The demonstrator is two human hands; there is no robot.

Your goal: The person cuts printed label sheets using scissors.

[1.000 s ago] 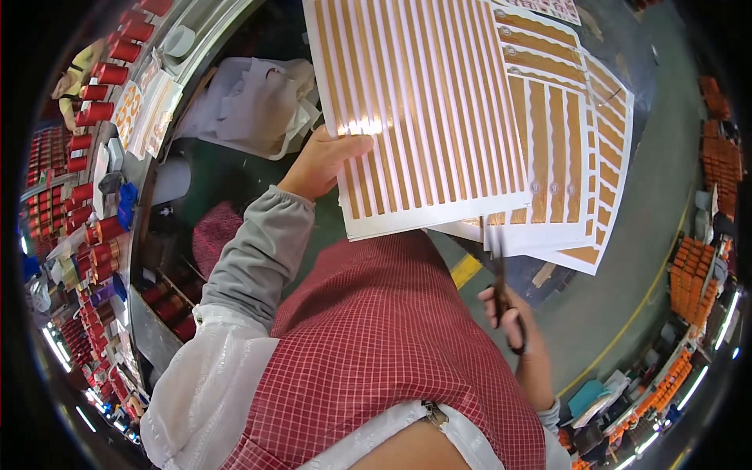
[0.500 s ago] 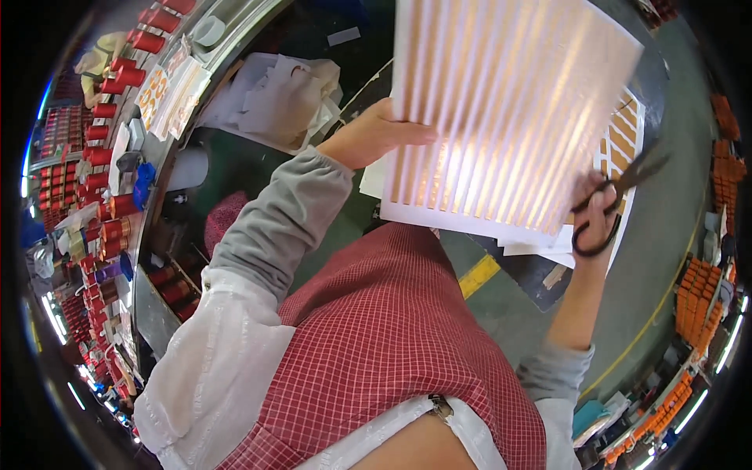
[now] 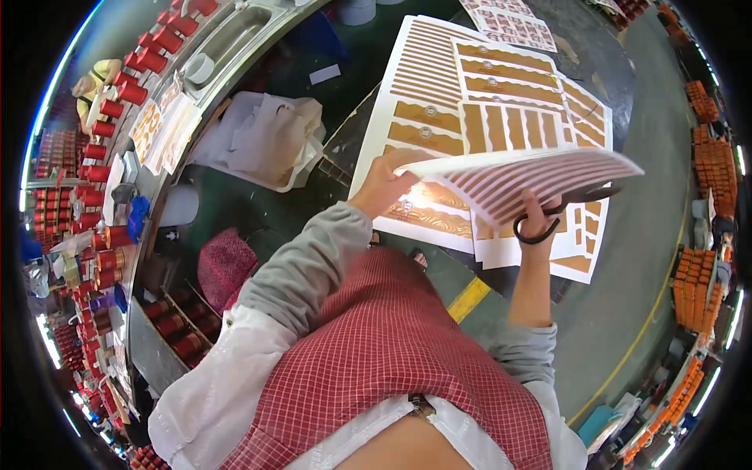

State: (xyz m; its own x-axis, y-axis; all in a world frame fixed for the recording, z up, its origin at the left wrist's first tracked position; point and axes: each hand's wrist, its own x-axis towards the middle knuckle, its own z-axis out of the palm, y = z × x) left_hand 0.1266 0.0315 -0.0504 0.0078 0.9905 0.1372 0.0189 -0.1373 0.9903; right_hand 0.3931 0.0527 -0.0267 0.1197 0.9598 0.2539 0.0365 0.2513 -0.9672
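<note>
My left hand (image 3: 381, 188) pinches the left end of a white sheet with gold stripes (image 3: 501, 184). The sheet is tilted nearly edge-on and bows above the table. Under its right part, my right hand (image 3: 536, 221) is closed on black-handled scissors (image 3: 597, 194), whose blades point right; I cannot tell if its fingers also grip the sheet. Beneath lie several white sheets with gold wavy panels (image 3: 509, 74), overlapping on the dark table (image 3: 607, 63). The raised striped sheet hides part of them.
A white bin of crumpled white sheeting (image 3: 254, 141) stands left of the table. Further left, a metal bench carries a sink (image 3: 235, 37) and red spools (image 3: 168, 39); another person (image 3: 95, 82) is beyond. Dark pink fabric (image 3: 224, 266) sits below. Orange goods (image 3: 695, 290) line the right.
The striped sheet has tipped from facing me to nearly edge-on and come lower, uncovering the printed sheets on the table. My right hand with the scissors has moved left and slightly down.
</note>
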